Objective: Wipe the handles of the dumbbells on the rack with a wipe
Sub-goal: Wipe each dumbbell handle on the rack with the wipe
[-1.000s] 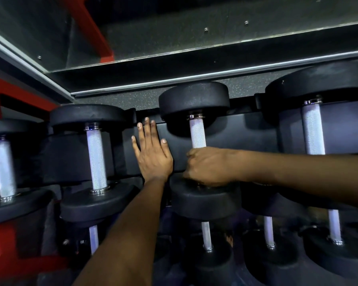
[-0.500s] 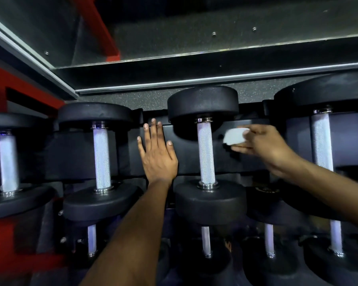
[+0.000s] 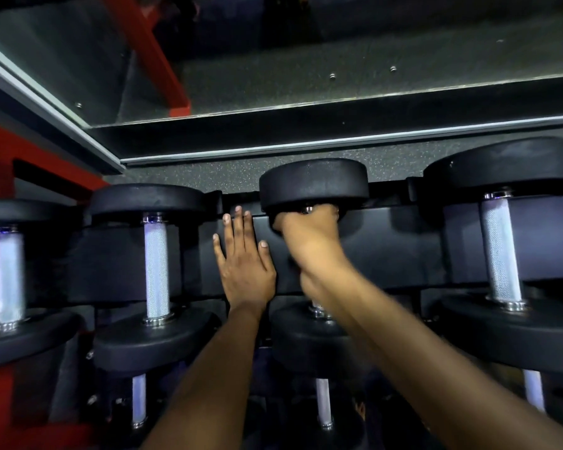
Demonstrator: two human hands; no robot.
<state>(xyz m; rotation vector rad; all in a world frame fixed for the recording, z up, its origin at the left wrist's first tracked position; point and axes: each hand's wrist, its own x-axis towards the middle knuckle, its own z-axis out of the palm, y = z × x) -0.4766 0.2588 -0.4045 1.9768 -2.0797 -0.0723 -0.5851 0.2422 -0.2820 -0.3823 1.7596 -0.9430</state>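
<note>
- The right hand (image 3: 307, 237) is wrapped around the handle of the middle dumbbell (image 3: 314, 185) on the upper row, close under its far head; the fingers are curled around the bar.
- The wipe is not visible now. It is probably inside this fist against the handle, but I cannot confirm it.
- The left hand (image 3: 244, 259) lies flat, with straight fingers, on the black rack panel (image 3: 387, 248) just beside that dumbbell. It holds nothing and seems to steady the body.
- The step in hand, as I judge it, is wiping this middle handle, with the grip at its far end.
- The next move probably calls for sliding the closed hand along the bar toward the near head (image 3: 306, 336), maybe with a small twist to reach all around.
- The dumbbell on the left (image 3: 156, 264) and the one on the right (image 3: 501, 251) show bare knurled handles; more handles stand in the lower row (image 3: 324, 404).
- The rack has red frame parts (image 3: 39, 170) at the left, and a dark speckled floor (image 3: 189, 172) lies behind it. The light is low.
</note>
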